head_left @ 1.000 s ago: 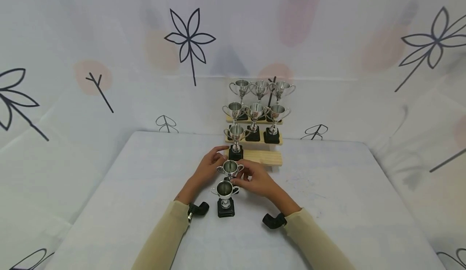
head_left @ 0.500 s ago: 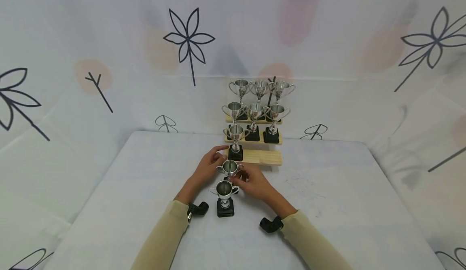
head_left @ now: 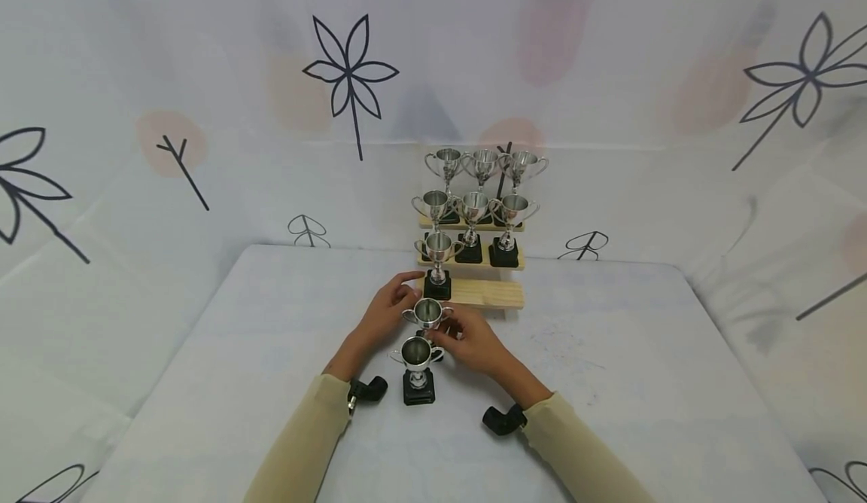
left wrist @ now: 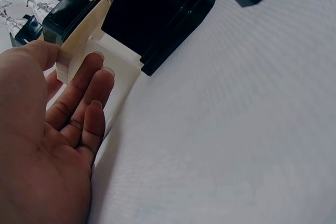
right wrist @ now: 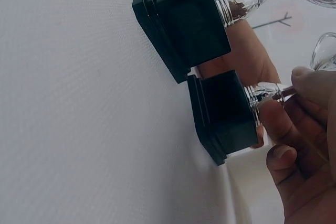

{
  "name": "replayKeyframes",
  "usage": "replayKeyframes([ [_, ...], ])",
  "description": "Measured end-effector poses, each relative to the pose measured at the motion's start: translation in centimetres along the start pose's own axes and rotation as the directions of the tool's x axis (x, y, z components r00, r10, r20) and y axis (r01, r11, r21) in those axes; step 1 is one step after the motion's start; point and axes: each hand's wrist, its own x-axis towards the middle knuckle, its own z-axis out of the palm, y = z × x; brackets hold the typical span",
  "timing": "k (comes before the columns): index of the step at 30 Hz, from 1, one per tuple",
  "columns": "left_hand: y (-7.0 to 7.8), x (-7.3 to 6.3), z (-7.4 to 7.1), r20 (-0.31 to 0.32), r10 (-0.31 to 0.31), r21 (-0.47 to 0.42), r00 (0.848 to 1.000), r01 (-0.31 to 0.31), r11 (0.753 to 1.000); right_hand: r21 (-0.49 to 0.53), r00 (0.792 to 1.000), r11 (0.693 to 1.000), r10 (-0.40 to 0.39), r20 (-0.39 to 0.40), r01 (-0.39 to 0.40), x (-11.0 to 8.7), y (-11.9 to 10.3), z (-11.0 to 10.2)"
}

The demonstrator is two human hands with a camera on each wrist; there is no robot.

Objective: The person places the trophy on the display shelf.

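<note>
With my right hand [head_left: 470,337] I pinch the stem of a small silver trophy cup [head_left: 428,313] on a black base [right wrist: 223,116], between thumb and fingers. The base rests on or just above the table; I cannot tell which. My left hand [head_left: 386,311] holds the left end of the wooden stepped stand [head_left: 488,293], thumb at the board's edge [left wrist: 79,27] and the other fingers curled by the end. A trophy [head_left: 439,251] stands on the lowest step near that hand. Closest to me, another trophy [head_left: 418,367] stands upright on the table.
Several more trophies [head_left: 506,224] line the middle and top steps of the stand. A white cloth covers the table [head_left: 609,382]. Behind it hangs a pale backdrop [head_left: 223,59] printed with flowers.
My right wrist has shifted slightly left and the right fingers have drawn closer around the trophy's stem. The left hand and the other trophies stay in place.
</note>
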Motion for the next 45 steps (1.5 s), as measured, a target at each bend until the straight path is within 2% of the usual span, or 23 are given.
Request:
replayKeyframes([
  [8, 0.2, 0.2, 0.3, -0.025, -0.006, 0.016, 1.0, 0.007, 1.0, -0.012, 1.0, 1.0, 0.012, -0.029, -0.013, 0.0, -0.6, -0.4],
  [12, 0.3, 0.2, 0.2, -0.024, 0.015, 0.034, 1.0, -0.014, 0.999, 0.008, 0.998, 0.999, 0.036, -0.044, -0.036, 0.0, -1.1, -0.8],
  [15, 1.8, -0.3, 0.0, -0.016, 0.032, 0.031, 0.999, -0.032, 0.999, 0.007, 0.998, 0.999, 0.048, -0.051, -0.048, 0.1, -1.2, -1.1],
  [18, 2.2, -0.3, 0.0, -0.012, 0.022, 0.014, 1.0, -0.021, 1.0, -0.003, 0.996, 0.999, 0.053, -0.072, -0.053, 0.2, -1.3, -1.5],
  [19, 2.2, -0.3, 0.1, -0.015, 0.023, 0.011, 1.0, -0.023, 1.0, -0.003, 0.996, 0.999, 0.049, -0.076, -0.049, 0.2, -1.4, -1.6],
  [22, 0.6, 0.1, 0.2, -0.015, 0.01, 0.008, 1.0, -0.01, 1.0, 0.001, 0.994, 0.999, 0.045, -0.097, -0.045, 0.3, -1.7, -2.0],
  [25, 0.2, 0.1, 0.2, -0.006, 0.007, 0.005, 1.0, -0.007, 1.0, 0.001, 0.992, 0.999, 0.033, -0.12, -0.033, 0.3, -1.9, -2.5],
  [33, 0.3, 0.0, 0.1, 0.0, 0.011, 0.009, 1.0, -0.011, 1.0, -0.043, 0.981, 0.999, 0.003, -0.194, -0.012, 0.4, -2.5, -4.2],
  [39, 0.3, 0.1, 0.1, 0.003, -0.005, 0.006, 1.0, 0.005, 1.0, -0.025, 0.971, 0.999, -0.039, -0.237, 0.034, 0.5, -2.3, -5.1],
  [45, 0.5, -0.1, 0.1, 0.006, -0.026, 0.015, 1.0, 0.025, 1.0, -0.061, 0.961, 0.998, -0.027, -0.276, 0.01, 0.4, -2.6, -5.7],
])
